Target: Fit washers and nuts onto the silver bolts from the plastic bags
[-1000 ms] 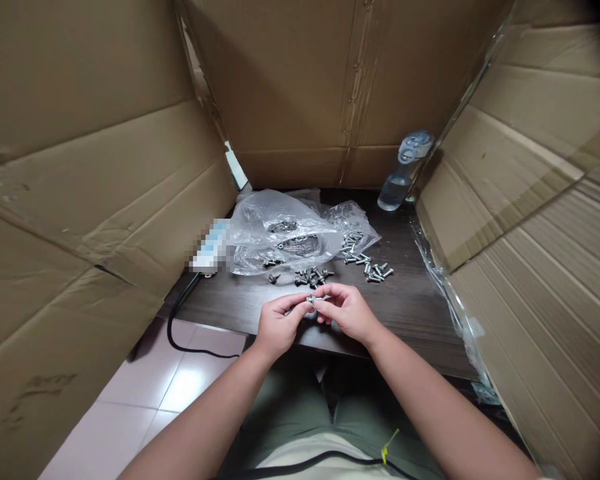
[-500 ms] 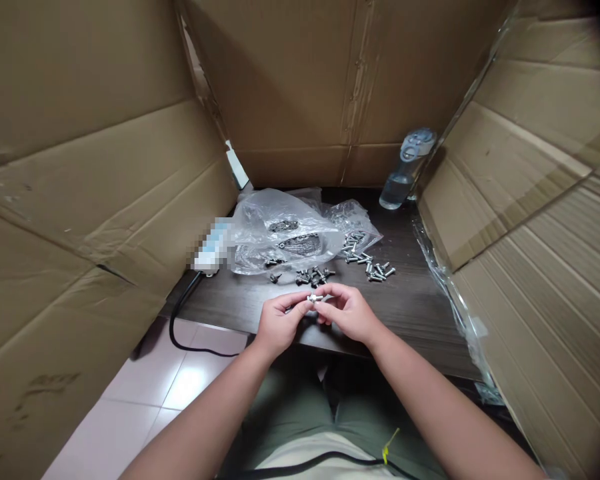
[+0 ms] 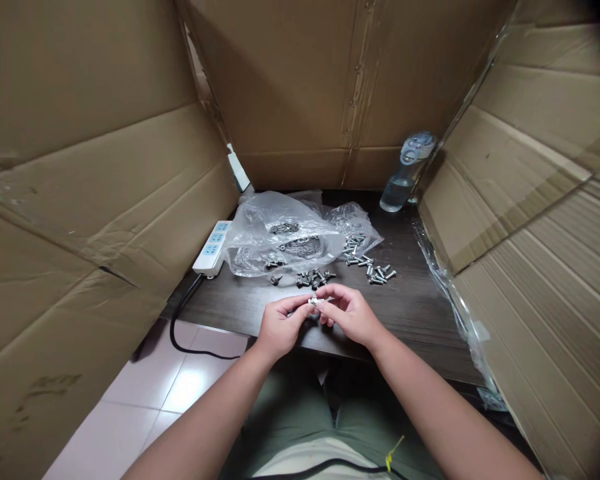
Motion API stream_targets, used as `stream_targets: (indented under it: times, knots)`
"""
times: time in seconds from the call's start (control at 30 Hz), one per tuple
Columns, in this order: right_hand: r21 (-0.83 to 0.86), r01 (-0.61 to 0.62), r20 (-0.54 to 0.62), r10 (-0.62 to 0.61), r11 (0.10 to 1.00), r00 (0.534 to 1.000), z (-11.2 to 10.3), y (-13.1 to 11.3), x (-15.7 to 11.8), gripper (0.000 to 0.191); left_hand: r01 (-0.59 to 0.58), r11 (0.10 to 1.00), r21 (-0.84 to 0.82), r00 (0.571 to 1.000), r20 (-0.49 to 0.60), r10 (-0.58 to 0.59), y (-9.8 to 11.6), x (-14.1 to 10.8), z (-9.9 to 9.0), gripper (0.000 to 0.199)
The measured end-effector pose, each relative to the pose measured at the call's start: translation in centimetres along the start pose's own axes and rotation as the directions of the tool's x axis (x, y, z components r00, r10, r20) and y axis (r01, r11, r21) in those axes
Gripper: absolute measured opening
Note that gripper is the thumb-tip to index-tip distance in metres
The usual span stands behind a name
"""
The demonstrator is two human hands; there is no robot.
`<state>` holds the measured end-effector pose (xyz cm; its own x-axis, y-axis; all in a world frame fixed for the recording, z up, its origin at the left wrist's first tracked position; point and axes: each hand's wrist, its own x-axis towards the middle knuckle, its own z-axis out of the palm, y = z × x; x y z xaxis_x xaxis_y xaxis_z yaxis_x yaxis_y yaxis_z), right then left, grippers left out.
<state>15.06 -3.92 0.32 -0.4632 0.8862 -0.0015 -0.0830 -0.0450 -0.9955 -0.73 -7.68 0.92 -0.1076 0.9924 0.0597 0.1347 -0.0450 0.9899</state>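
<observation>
Cardboard walls (image 3: 280, 80) on three sides in my feed, dark worktop (image 3: 410, 307) between them. Big clear bag (image 3: 300, 207) mid-worktop, dark metal bits showing through. Smaller bag (image 3: 344, 215) just right of it, silver screws (image 3: 379, 275) spilling out in front. Bottle (image 3: 396, 190) at the back right, part-filled; white power strip (image 3: 210, 253) at the left, beside the big bag. I've got the left hand (image 3: 283, 325) and right hand (image 3: 347, 312) together at the near edge, fingertips pinching one fastener (image 3: 313, 302) between them; fingers cover part of it. Dark screws (image 3: 307, 279) heaped just beyond.
</observation>
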Motion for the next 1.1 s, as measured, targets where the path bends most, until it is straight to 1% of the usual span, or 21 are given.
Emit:
stream_targets:
  times: [0.07,0.2,0.23,0.3,0.37,0.4,0.47,0.53,0.57,0.63,0.73,0.83,0.9,0.97,1.03,1.1]
  knots:
    - [0.027,0.005,0.014,-0.005,1.000,1.000,-0.1,0.1,0.0,0.027,-0.004,1.000,-0.003,1.000,-0.006,0.004,0.2,0.0,0.0,0.021]
    - [0.011,-0.038,-0.018,0.039,0.999,0.999,0.1,0.0,0.1,0.027,-0.043,0.999,0.010,0.999,0.001,0.043,-0.1,0.0,0.1,0.020]
    - [-0.021,-0.038,-0.022,0.037,0.999,0.999,0.2,0.0,0.1,0.025,-0.048,0.999,0.018,0.999,0.000,0.048,-0.2,0.0,0.2,0.020]
    - [-0.138,-0.009,-0.031,0.005,0.990,1.000,0.5,0.0,0.2,0.026,-0.058,0.998,0.032,0.998,0.002,0.058,-0.4,0.0,0.3,0.019]
    - [-0.254,0.018,-0.045,-0.030,0.967,0.999,0.7,0.1,0.2,0.034,-0.065,0.997,0.040,0.998,0.005,0.065,-0.4,0.0,0.3,0.020]
    - [-0.277,0.016,-0.058,-0.033,0.961,0.998,0.7,0.1,0.2,0.036,-0.062,0.997,0.043,0.998,0.002,0.062,-0.4,-0.1,0.3,0.020]
    - [-0.222,-0.002,-0.075,-0.015,0.975,0.997,0.6,0.2,0.1,0.032,-0.041,0.998,0.042,0.999,-0.020,0.042,-0.2,-0.1,0.3,0.020]
    - [-0.106,-0.011,-0.048,0.006,0.994,0.999,0.4,0.2,0.0,0.027,-0.014,0.999,0.031,0.999,-0.037,0.015,0.0,-0.1,0.3,0.021]
    - [-0.055,-0.009,-0.028,0.008,0.998,1.000,0.3,0.2,0.0,0.028,-0.007,1.000,0.022,0.999,-0.036,0.008,0.0,-0.1,0.2,0.021]
    - [-0.002,-0.010,-0.004,0.009,1.000,1.000,0.2,0.1,-0.1,0.030,-0.014,1.000,0.013,1.000,-0.024,0.015,-0.2,-0.1,0.1,0.022]
    - [-0.014,-0.016,-0.023,0.016,1.000,1.000,0.3,0.0,0.0,0.027,-0.071,0.997,0.039,0.997,-0.003,0.071,-0.7,-0.1,0.1,0.022]
    - [-0.115,0.016,-0.019,-0.019,0.993,1.000,0.5,-0.2,0.1,0.022,-0.133,0.988,0.080,0.991,0.023,0.132,-1.0,-0.2,0.2,0.021]
    - [-0.218,0.037,-0.023,-0.043,0.975,0.999,0.6,-0.2,0.1,0.029,-0.157,0.983,0.098,0.988,0.025,0.155,-1.0,-0.3,0.3,0.020]
    - [-0.264,0.025,-0.041,-0.037,0.964,0.998,0.6,-0.3,0.1,0.037,-0.167,0.980,0.112,0.986,0.011,0.167,-0.9,-0.3,0.3,0.020]
    - [-0.202,0.007,-0.046,-0.017,0.979,0.999,0.5,-0.2,0.1,0.033,-0.162,0.980,0.120,0.987,-0.005,0.163,-0.7,-0.3,0.3,0.020]
    - [-0.081,0.001,-0.028,-0.003,0.997,1.000,0.3,-0.2,0.1,0.026,-0.148,0.982,0.118,0.989,-0.007,0.150,-0.7,-0.3,0.2,0.021]
